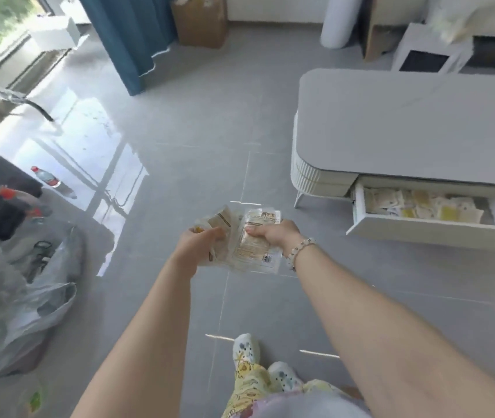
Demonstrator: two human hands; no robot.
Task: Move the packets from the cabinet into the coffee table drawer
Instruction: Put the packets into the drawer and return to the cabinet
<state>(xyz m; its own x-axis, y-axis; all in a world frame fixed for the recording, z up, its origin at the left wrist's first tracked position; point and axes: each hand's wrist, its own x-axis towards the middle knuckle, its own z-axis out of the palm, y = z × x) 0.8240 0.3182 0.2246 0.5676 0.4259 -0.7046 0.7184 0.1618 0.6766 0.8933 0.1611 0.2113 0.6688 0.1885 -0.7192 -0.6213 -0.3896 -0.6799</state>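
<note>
Packets, flat crinkly clear plastic, gripped by left hand and right hand.

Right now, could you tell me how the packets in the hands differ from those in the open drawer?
The pale printed plastic packets are gripped by the left hand and right hand above the grey floor; the pale and yellow packets in the white drawer lie loose inside it. The held packets form a small bunch; the drawer packets are many. Both are flat sachets.

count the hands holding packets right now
2: the left hand grips the bundle of packets at its left side, the right hand at its right.
</note>
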